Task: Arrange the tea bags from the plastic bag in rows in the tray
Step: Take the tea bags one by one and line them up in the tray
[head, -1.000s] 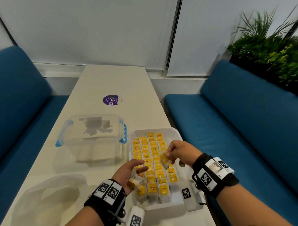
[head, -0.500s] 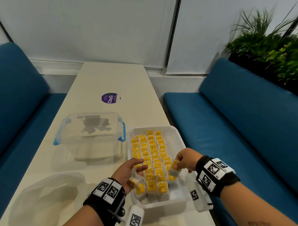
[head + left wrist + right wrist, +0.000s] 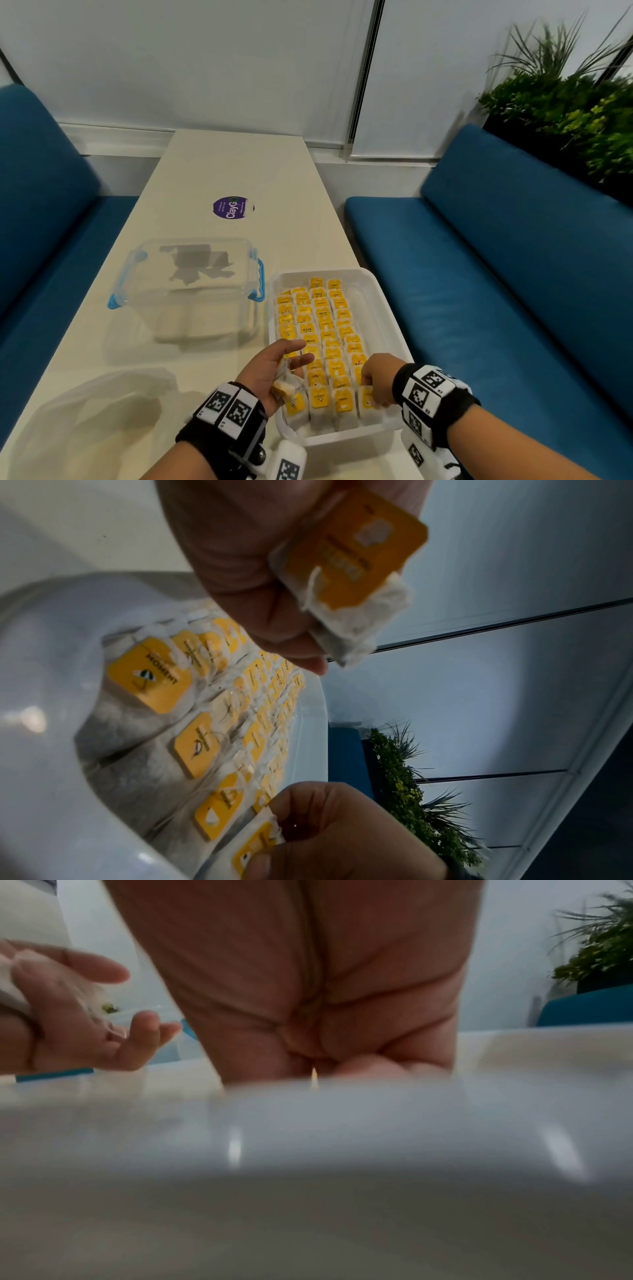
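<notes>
tea bag (image 3: 263, 842) pinched in right grip (image 3: 378, 382), touching tray (image 3: 383, 291)

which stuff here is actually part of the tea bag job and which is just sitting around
Part of the job:
- white tray
- tea bags in rows
- tea bags in the left hand
- tea bag under the right hand
- plastic bag

Lying about:
- clear lidded box
- purple sticker
- plant
</notes>
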Motion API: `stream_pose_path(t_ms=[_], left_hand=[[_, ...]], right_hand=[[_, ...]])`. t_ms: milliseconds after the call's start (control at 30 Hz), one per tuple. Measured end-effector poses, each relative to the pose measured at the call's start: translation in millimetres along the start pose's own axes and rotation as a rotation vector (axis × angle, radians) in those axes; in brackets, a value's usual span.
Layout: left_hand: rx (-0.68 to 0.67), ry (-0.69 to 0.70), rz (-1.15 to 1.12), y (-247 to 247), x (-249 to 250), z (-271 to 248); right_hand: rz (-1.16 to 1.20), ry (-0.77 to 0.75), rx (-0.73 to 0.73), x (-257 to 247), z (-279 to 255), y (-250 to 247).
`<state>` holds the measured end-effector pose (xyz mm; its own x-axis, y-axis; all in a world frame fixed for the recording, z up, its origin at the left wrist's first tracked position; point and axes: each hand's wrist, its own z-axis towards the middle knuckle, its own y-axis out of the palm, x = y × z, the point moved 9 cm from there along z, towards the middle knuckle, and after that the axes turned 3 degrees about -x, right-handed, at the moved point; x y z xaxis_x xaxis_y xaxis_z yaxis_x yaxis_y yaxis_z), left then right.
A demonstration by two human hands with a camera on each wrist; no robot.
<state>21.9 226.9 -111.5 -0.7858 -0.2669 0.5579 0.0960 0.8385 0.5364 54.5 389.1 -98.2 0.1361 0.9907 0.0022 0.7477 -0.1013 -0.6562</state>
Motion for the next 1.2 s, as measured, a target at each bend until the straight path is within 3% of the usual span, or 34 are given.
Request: stream_pose_path(t_ms=[300,500,633,733,867,1000,1200], left_hand=[[-0.004,-0.005,-0.011,3,-1,-3],[-0.047,0.012,-0.101,13,3,-9],[-0.066,0.014,-0.235,18,4,-10],[-0.055,0.024,-0.253,23,3,-10],[-0.049,0.013,-0.271,30,-1,-9],[-0.016,0.012,-0.265,31,1,-11],[-0.032,0.024,-0.32,31,2,-16]], right_hand=[[0.258,0.035,0.224,12,1,-15],[0.646,0.065,0.556,39,-12,-41],[0.826,-0.129,0.737,29,-48,-76],[0.743,-0.373,0.665,-13,-77,-91],[0.446,-0.596,0.545,-70,-96,-81],[0.317,-0.595,0.636,-86,-93,-71],[0.612,-0.482,0.621,-66,-76,-73]])
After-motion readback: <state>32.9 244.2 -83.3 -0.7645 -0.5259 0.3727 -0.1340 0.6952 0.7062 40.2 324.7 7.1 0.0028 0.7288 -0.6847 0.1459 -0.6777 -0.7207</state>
